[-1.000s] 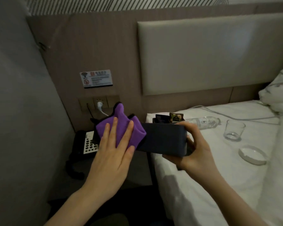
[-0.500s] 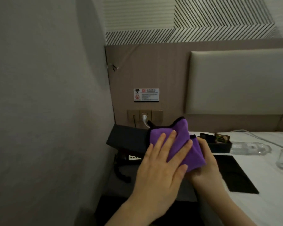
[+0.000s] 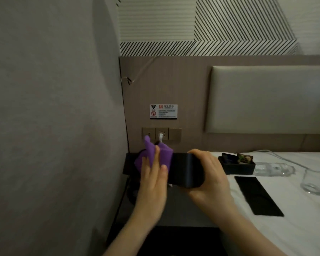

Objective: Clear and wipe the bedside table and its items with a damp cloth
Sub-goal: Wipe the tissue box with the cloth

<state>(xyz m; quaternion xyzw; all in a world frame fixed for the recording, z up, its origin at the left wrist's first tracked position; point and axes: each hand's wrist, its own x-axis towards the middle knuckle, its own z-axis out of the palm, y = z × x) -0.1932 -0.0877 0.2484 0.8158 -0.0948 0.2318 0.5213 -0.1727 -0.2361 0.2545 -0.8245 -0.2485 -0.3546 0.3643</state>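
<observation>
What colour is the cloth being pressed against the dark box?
Purple; the cloth shows clearly in the head view.

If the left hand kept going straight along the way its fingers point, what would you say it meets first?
Probably the wall socket panel behind the purple cloth that the left hand presses on the black box; depth is unclear.

the right hand (image 3: pixel 209 174) grips a long black box (image 3: pixel 185 170) held level above the bedside table (image 3: pixel 183 215), while the left hand (image 3: pixel 151 183) presses a purple cloth (image 3: pixel 155 154) flat against its left part. on the bed (image 3: pixel 294 228) lie a black tray (image 3: pixel 258 195), a small black box (image 3: pixel 236 166) (with sachets), a plastic bottle (image 3: pixel 273 169) and a glass (image 3: pixel 313 182).
</observation>
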